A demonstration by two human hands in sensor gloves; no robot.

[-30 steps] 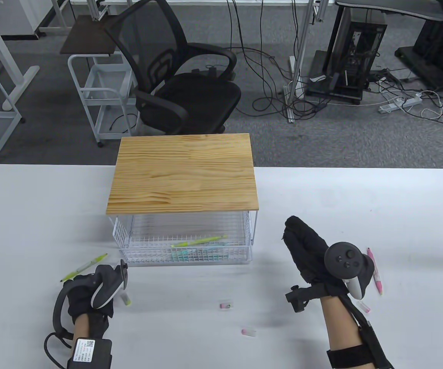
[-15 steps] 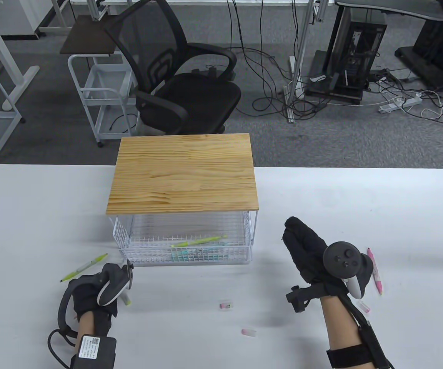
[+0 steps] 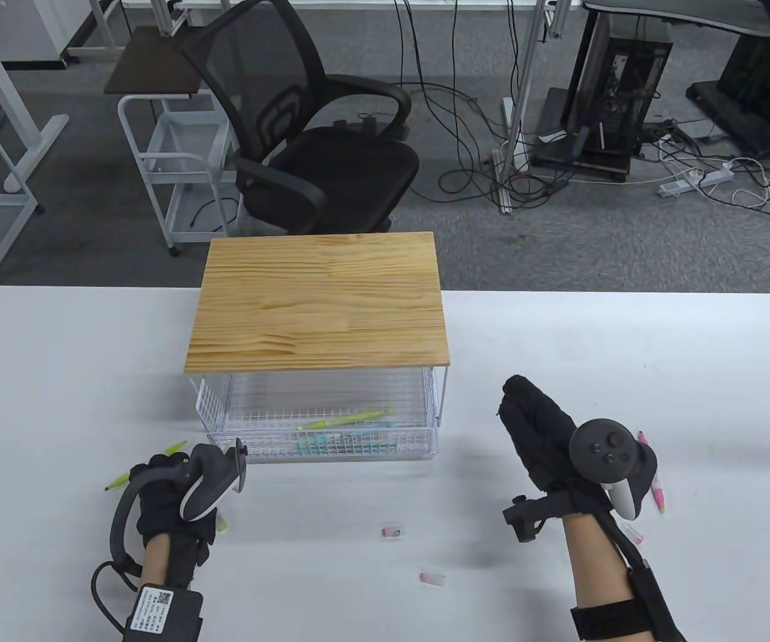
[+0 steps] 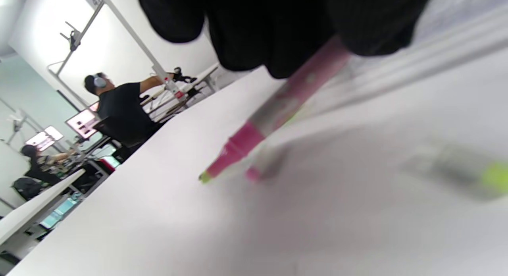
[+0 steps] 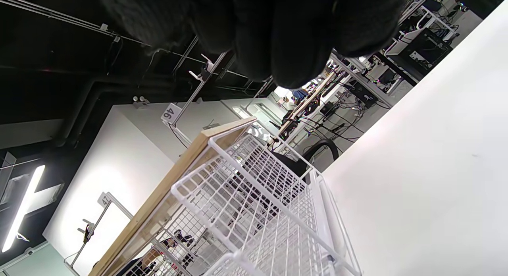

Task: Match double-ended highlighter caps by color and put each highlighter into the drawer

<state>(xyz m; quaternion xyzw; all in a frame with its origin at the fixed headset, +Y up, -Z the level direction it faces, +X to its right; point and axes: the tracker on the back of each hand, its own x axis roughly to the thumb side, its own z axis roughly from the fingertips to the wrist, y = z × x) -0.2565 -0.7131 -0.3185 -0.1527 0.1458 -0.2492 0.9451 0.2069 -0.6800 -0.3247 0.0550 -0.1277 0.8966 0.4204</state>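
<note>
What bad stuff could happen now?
1. The green highlighter under the left hand seems to have a bare tip against the white table. It could leave a mark.
2. One loose pink cap and another pink cap lie near the table's front, where an arm might knock them off.
3. The pink highlighter lies right beside the right hand. A bump could send it rolling.
</note>
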